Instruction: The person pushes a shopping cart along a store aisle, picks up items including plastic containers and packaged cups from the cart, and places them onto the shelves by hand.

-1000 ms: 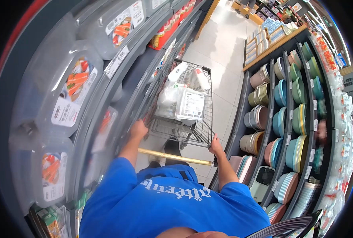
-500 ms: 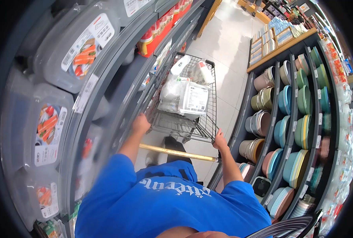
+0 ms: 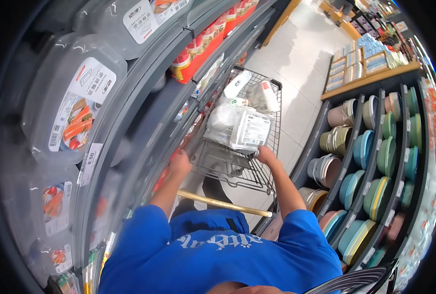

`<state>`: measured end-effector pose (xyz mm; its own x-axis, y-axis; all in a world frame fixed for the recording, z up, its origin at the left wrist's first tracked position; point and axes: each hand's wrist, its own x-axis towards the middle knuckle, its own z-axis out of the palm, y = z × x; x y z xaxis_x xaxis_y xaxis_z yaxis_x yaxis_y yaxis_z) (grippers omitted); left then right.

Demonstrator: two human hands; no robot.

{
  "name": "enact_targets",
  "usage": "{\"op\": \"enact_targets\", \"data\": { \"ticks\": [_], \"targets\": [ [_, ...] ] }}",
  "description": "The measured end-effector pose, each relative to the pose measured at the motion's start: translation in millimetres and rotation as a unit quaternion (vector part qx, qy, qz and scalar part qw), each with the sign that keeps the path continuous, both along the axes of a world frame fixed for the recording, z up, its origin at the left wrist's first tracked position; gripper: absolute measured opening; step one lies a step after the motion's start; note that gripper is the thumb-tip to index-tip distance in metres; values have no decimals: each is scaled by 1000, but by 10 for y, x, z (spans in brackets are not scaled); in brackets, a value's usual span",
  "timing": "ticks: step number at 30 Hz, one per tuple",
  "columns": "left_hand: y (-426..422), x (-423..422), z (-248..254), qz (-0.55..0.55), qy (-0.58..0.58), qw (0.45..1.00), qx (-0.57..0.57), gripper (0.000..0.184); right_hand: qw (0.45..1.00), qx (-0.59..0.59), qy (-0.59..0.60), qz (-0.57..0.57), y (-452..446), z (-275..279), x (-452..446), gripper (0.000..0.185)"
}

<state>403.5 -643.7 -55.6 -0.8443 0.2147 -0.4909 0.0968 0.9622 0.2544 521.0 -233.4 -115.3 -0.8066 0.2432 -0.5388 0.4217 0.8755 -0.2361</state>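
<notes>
The shopping cart (image 3: pixel 272 122) stands in front of me, its wire basket reaching forward and its yellow handle bar (image 3: pixel 223 202) close to my waist. My left hand (image 3: pixel 180 164) is closed at the cart's near left side; the exact contact is partly hidden. My right hand (image 3: pixel 267 156) reaches into the basket, fingers closed at the near right corner of a plastic-wrapped package (image 3: pixel 255 130) with a white printed label. Beside that package lie a clear plastic bag (image 3: pixel 221 117), a white pack (image 3: pixel 237 84) and a white container with some red on it (image 3: pixel 268 95).
Left of the cart, shelves carry clear plastic food boxes (image 3: pixel 80 108) and red packs (image 3: pixel 193 61). On the right, a slanted rack (image 3: pixel 343 154) holds stacked coloured bowls and pots. Folded cloths (image 3: pixel 350 66) sit beyond it. The tiled aisle floor (image 3: pixel 296 63) runs ahead.
My right hand has left the cart's right rim and moved inward and forward to the labelled package. My left hand stays by the cart's left side. The view has shifted slightly.
</notes>
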Motion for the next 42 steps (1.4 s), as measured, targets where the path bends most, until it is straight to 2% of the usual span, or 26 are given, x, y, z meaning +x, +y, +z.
{"op": "enact_targets", "data": {
  "ticks": [2,3,6,7,10,11,14,15,18,19,22,24,25,29,33,36,37,40,41,42],
  "targets": [
    [13,1,10,-2,-5,1000,-8,63,983,-83,151,-70,-377,98,-459,44],
    [21,18,38,-2,-7,1000,-14,62,980,-125,118,-98,-528,147,-710,45],
    [90,95,143,-17,25,999,-15,55,977,-129,170,-17,-768,-177,-1171,49],
    [136,85,241,23,-33,999,-15,50,982,-131,135,-6,-809,-253,-1316,50],
    [130,138,75,23,-41,999,-13,50,980,-162,113,27,-896,-498,-1597,48],
    [93,172,-55,39,-51,998,11,56,979,-188,76,26,-913,-543,-1648,50],
    [139,190,96,53,-65,996,20,46,985,-153,57,48,-981,-813,-1705,56],
    [149,200,80,56,-54,997,20,43,985,-163,39,36,-1009,-841,-1716,62],
    [130,209,84,52,-50,997,29,42,976,-210,49,-18,-1152,-921,-1614,65],
    [137,232,85,51,-46,997,26,42,982,-152,107,15,-1160,-1156,-1526,61],
    [157,216,55,48,-33,998,25,44,957,-232,144,-101,-1193,-1243,-1339,53],
    [152,232,48,48,-32,998,32,48,890,-375,82,-246,-1411,-287,-1169,52],
    [158,220,69,52,-35,997,36,49,861,-411,122,-275,-1430,-280,-1043,43],
    [153,266,2,53,-31,997,51,53,731,-548,182,-364,-1468,445,-482,40],
    [120,297,18,33,-27,996,80,53,613,-614,273,-416,-1489,1075,25,39],
    [109,330,-28,13,-49,994,97,59,482,-689,343,-418,-1473,1413,331,39],
    [118,391,-70,15,-15,994,105,64,440,-735,345,-383,-1479,1491,383,39],
    [98,583,29,51,157,971,173,67,389,-776,392,-305,-1642,1804,508,40],
    [111,628,80,102,170,955,220,60,320,-866,330,-196,-1552,1738,558,42],
    [53,668,102,119,98,911,383,55,347,-804,380,-298,-1665,1838,539,42]
  ]
}}
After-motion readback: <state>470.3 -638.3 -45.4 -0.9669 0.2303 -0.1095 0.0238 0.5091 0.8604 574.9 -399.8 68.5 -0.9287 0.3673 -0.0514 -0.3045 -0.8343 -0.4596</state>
